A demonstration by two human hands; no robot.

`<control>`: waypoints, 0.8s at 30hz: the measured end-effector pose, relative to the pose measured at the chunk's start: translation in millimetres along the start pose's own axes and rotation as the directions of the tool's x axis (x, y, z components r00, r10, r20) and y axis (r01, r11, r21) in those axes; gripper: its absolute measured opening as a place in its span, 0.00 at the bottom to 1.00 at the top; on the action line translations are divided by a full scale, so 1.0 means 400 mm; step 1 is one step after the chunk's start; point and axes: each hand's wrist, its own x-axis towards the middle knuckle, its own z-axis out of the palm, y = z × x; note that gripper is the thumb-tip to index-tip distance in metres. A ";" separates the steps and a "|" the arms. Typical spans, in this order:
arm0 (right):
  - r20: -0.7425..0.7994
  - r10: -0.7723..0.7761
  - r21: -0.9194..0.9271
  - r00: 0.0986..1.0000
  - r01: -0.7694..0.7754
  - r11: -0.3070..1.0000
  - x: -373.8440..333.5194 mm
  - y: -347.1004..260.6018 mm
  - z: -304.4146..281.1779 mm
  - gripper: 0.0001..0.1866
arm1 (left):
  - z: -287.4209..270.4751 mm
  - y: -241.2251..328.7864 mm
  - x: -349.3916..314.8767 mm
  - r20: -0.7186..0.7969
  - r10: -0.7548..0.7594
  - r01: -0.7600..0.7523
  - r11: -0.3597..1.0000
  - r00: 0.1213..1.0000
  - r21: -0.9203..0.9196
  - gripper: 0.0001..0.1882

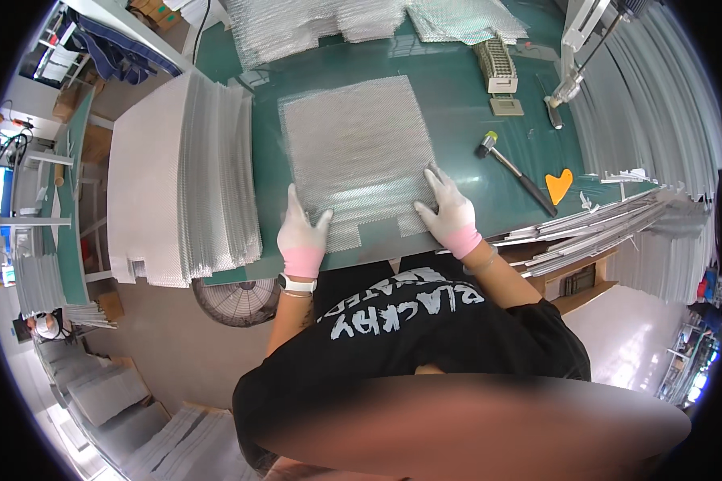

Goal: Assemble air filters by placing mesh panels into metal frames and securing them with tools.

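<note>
A silvery mesh sheet (357, 140) with a notched near edge lies flat on the green table (361, 62) in front of me. Both my hands wear white gloves with pink cuffs. My left hand (303, 236) rests at the sheet's near left corner, its fingers stretched and the thumb apart, touching the mesh. At the near right side is my right hand (449, 212), fingers extended along the sheet's edge and thumb spread over it. Neither hand is closed round the sheet. Whether more sheets lie under the top one I cannot tell.
A tall stack of mesh sheets (180, 176) stands at the left, and more mesh (329, 28) at the far edge. To the right lie a mallet (517, 172), an orange heart-shaped scraper (559, 187) and a slotted beige holder (497, 68). A fan (237, 303) stands below the table's left side.
</note>
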 end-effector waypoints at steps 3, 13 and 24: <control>0.008 0.000 -0.077 1.000 0.001 0.997 0.013 -0.017 -0.019 0.34 | -0.004 -0.001 0.015 0.054 -0.053 0.052 0.999 0.997 0.013 0.46; -0.330 -0.069 -0.430 0.942 -0.085 0.899 0.580 0.174 -0.256 0.38 | 0.002 -0.009 0.118 0.296 0.246 -0.312 0.928 0.923 0.203 0.44; -0.611 0.197 0.303 0.767 -0.004 0.953 0.800 0.258 -0.463 0.52 | -0.060 0.062 0.109 -0.144 0.328 -0.355 0.899 0.934 -0.256 0.39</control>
